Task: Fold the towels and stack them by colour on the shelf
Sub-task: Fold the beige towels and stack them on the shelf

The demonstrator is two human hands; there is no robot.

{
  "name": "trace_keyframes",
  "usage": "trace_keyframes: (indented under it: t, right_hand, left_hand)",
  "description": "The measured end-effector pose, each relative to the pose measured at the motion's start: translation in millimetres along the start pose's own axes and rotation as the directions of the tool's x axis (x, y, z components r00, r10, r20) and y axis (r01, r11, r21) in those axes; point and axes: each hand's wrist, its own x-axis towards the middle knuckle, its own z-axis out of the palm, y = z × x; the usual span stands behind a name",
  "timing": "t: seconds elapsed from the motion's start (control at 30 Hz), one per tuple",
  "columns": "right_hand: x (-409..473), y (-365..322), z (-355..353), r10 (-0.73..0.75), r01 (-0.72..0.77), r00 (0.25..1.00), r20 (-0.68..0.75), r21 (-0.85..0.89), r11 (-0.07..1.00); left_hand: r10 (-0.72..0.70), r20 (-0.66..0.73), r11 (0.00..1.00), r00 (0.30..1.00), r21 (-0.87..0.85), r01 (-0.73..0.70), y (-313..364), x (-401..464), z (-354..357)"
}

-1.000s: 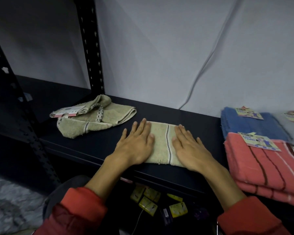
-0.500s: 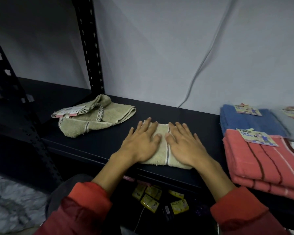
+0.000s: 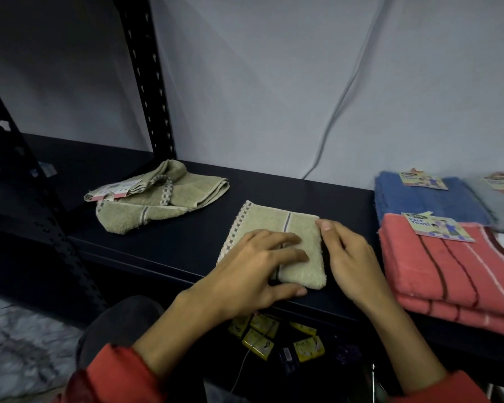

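Nearest the camera, below the shelf (image 3: 157, 257) edge, roughly five yellow packets (image 3: 258, 343) lie on a lower level, count uncertain in the dark. On the shelf front, the folded green towel (image 3: 277, 228) sits under both hands. Change noted: half a second ago both palms lay flat on top, side by side; now the left hand (image 3: 253, 269) rests on the towel with fingers (image 3: 285, 253) spread and straight, thumb along the near edge, while the right hand (image 3: 349, 257) has slid off to the towel's right edge, fingers loosely together against the side, gripping nothing visible. Judgement: pressing is finished and the hands are squaring or about to lift the towel for stacking. Counts, moving back: two green towels, one folded, one crumpled green towel (image 3: 157, 199) at left rear, unfolded, tag attached. Right side: two red towels (image 3: 448, 274) stacked; behind them one blue towel (image 3: 419, 199); one grey towel (image 3: 495, 205), partly cut off.
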Motion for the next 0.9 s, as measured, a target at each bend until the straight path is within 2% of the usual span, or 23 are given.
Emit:
trace_keyframes:
  t: [0.13, 0.27, 0.4, 0.47, 0.57, 0.67, 0.73, 0.77, 0.8, 0.83, 0.9]
  right_hand:
    - [2.9, 5.4, -4.1, -0.039, 0.033, 0.999, 0.039, 0.13, 0.991]
    - [-1.4, -2.1, -12.9, -0.115, 0.095, 0.992, 0.05, 0.302, 0.949]
    - [-4.6, -3.5, -13.8, -0.107, 0.063, 0.987, 0.122, 0.323, 0.944]
    - [-2.8, -4.2, -11.1, -0.085, -0.001, 0.973, 0.212, 0.378, 0.926]
    - [1.2, -11.2, -11.3, -0.073, -0.107, 0.952, 0.298, 0.545, 0.832]
    - [2.0, -27.7, -10.8, -0.086, -0.203, 0.899, 0.428, 0.585, 0.785]
    - [4.2, -33.2, -11.4, -0.061, -0.263, 0.882, 0.468, 0.594, 0.76]
    - [7.4, -35.6, -12.3, -0.03, -0.303, 0.876, 0.481, 0.599, 0.741]
    - [11.6, -37.6, -14.1, 0.013, -0.343, 0.872, 0.49, 0.591, 0.73]
    - [17.8, -38.7, -15.5, 0.069, -0.381, 0.866, 0.496, 0.564, 0.733]
    - [33.7, -37.9, -17.8, 0.193, -0.433, 0.856, 0.479, 0.461, 0.774]
  left_hand:
    - [0.025, -0.073, 0.997, 0.997, -0.075, -0.031, -4.3, 3.2, -6.6]
    - [-0.162, -0.225, 0.935, 0.961, -0.346, 0.077, -9.3, 7.5, -35.8]
    - [-0.276, -0.251, 0.809, 0.928, -0.582, 0.083, -22.9, 17.2, -71.4]
    - [-0.375, -0.236, 0.676, 0.896, -0.731, 0.09, -28.1, 19.4, -87.4]
    - [-0.517, -0.05, 0.302, 0.855, -0.945, 0.127, -31.2, 19.7, -100.8]
    - [-0.548, 0.162, -0.015, 0.821, -0.983, 0.183, -32.7, 15.4, -100.4]
    - [-0.58, 0.259, -0.132, 0.773, -0.966, 0.224, -39.4, 15.2, -92.5]
    - [-0.607, 0.276, -0.133, 0.745, -0.96, 0.247, -46.1, 14.5, -87.1]
    - [-0.636, 0.271, -0.091, 0.723, -0.956, 0.279, -52.3, 13.2, -82.0]
    - [-0.66, 0.25, -0.009, 0.708, -0.946, 0.325, -57.2, 11.3, -77.5]
    - [-0.682, 0.18, 0.233, 0.709, -0.865, 0.444, -64.5, 5.8, -67.9]
